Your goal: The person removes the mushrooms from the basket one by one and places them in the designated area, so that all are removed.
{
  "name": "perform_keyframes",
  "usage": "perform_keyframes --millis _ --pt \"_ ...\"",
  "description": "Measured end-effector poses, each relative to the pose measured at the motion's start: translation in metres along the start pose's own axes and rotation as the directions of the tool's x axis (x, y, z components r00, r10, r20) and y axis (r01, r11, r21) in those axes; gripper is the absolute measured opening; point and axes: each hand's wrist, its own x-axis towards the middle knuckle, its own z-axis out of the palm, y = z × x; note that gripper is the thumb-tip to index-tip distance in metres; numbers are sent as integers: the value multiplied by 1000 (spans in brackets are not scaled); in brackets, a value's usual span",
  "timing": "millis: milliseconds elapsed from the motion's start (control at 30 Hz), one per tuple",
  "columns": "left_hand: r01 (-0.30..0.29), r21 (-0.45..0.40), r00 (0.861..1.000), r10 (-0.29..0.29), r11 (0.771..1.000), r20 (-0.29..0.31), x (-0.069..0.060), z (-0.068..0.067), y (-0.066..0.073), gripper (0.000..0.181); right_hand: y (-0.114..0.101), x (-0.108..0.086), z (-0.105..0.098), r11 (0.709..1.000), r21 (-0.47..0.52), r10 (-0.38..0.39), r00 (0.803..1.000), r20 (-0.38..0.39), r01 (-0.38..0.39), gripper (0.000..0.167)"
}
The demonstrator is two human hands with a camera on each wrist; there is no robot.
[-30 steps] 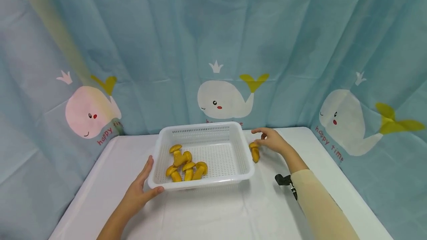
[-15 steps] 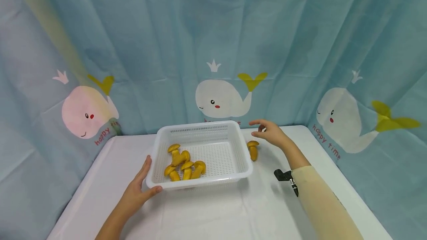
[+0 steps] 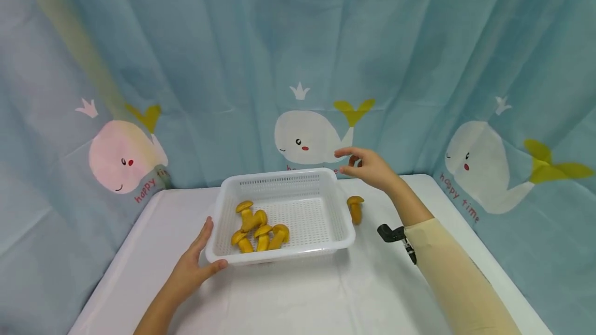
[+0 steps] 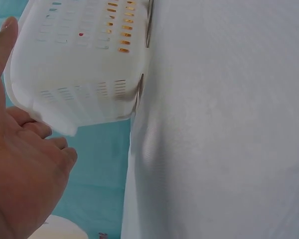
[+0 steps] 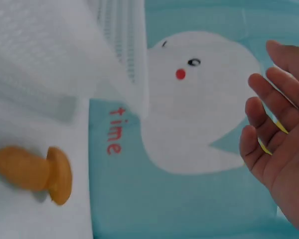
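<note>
A white perforated plastic basket [image 3: 321, 221] holds several yellow-brown mushrooms [image 3: 261, 229] bunched in its left half. At the basket's near left corner, my left hand [image 3: 188, 268] lies spread, its thumb along the front rim and its fingers along the left side. In the left wrist view, the fingertips are partly hidden behind the basket. A single mushroom [image 3: 356, 210] lies on the table just outside the basket's right side, cap pointing away. Above and behind that mushroom, my right hand [image 3: 370, 167] is raised with loosely bent fingers and holds nothing.
The table has a white cover [image 3: 279, 299]. A light blue curtain [image 3: 242, 92] printed with whales rises right behind the table and along both sides. A black device [image 3: 393, 234] is fixed at the right sleeve.
My right hand has let go of the mushroom beside the basket, then moved up and slightly left. The mushroom stays lying there. My left hand has kept its place at the basket.
</note>
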Motion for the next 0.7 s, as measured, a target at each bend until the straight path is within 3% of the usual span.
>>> perform_keyframes --millis 200,433,700 --pt "3 6 1000 -3 1000 19 -3 0 3 112 -25 11 5 999 -19 -47 998 32 47 41" --pt "-12 -3 1000 12 1000 14 -8 -3 -3 112 -49 27 17 995 -38 -88 994 62 91 42" --pt "-43 -28 999 43 999 4 -6 1 -6 110 -62 49 37 994 -8 -111 984 136 113 45"
